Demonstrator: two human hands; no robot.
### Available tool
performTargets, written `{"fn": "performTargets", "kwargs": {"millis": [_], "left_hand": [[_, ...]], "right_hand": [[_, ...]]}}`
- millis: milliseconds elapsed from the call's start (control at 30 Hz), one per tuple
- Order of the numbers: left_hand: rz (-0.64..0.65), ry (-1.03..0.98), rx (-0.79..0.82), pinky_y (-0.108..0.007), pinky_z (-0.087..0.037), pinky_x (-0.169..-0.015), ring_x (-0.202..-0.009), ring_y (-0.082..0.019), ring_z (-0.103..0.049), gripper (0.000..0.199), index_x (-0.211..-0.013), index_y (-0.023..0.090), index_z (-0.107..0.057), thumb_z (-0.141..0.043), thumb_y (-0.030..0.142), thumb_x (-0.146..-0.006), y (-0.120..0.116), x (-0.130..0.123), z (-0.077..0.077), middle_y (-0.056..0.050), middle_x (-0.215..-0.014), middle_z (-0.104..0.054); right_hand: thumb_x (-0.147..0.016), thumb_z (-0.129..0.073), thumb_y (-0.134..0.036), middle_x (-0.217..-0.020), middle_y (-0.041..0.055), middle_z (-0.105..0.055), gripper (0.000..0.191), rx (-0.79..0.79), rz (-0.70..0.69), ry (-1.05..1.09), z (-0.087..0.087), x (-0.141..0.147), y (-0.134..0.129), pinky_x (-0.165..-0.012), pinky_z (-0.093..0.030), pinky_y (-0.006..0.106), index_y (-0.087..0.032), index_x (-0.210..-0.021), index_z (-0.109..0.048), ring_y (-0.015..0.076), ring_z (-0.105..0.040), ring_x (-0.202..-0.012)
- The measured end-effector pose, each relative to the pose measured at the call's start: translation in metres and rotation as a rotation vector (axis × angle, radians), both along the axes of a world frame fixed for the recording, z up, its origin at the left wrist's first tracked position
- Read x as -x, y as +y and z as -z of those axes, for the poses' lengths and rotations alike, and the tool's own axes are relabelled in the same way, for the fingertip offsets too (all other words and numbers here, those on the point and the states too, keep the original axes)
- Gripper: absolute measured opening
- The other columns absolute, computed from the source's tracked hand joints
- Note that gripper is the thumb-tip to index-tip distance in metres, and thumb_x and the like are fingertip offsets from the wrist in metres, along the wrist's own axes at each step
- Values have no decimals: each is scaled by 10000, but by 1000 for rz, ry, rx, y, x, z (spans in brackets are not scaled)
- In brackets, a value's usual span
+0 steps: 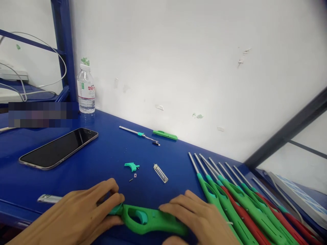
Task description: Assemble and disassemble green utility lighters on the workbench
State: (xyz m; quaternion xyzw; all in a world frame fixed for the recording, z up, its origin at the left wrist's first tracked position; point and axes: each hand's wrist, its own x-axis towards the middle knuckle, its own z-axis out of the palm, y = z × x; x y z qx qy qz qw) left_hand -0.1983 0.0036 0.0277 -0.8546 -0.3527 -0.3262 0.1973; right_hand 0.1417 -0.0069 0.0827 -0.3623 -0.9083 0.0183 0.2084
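A green long-nozzle gas lighter (pixel 153 223) with a teal trigger lies level between my hands at the table's front edge. My left hand (pixel 87 211) is closed round its teal collar, and the silver nozzle tip (pixel 49 198) sticks out to the left. My right hand (pixel 194 214) grips the rear of the green handle from above. Just beyond them lie a loose teal trigger (pixel 131 166), two tiny parts and a clear fuel tank (pixel 160 173). Farther back are a metal nozzle tube with a wired igniter (pixel 133 130) and a green handle shell (pixel 165 135).
Several green and red lighters (pixel 242 204) lie in a row on the right. A smartphone (pixel 58 148) and a water bottle (pixel 86 90) stand at the left on the blue table (pixel 107 149). A white wall closes the back; blue frame posts rise at left and dark ones at right.
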Motion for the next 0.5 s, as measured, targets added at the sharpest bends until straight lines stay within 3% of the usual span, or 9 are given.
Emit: {"fn": "performTargets", "kwargs": {"millis": [133, 267, 400, 500], "left_hand": [[53, 15, 34, -273, -555, -791, -865, -142, -778, 634, -1108, 288, -792, -203, 341, -1338, 4, -5, 11, 15, -1073, -778], [61, -47, 45, -308, -533, -1024, -966, -159, -768, 512, -1180, 335, -807, -318, 350, -1333, 4, -3, 15, 53, -1066, -773], [79, -102, 169, -211, -553, -990, -942, -112, -764, 321, -1259, 353, -814, -496, 323, -1292, 1, 4, 15, 68, -1097, -772], [76, -132, 233, -200, -597, -981, -1004, -137, -788, 246, -1339, 375, -823, -590, 383, -1260, -1, 8, 20, 47, -1159, -805]], "right_hand": [[-848, -1086, -665, -1125, -116, -886, 562, -67, 22, 32, 12, 7, 6, -703, -660, 281, -400, -1279, -841, 203, -877, -912], [-889, -1076, -628, -1094, -141, -863, 488, 5, 26, 13, 14, 8, 6, -748, -630, 291, -423, -1251, -821, 183, -865, -932], [-898, -1071, -628, -1091, -120, -844, 506, 4, 15, -14, 11, 4, 6, -732, -604, 295, -369, -1245, -809, 167, -838, -893], [-887, -1104, -536, -1089, -109, -833, 481, 2, 6, -70, 8, 1, 5, -638, -556, 300, -326, -1189, -794, 164, -818, -880]]}}
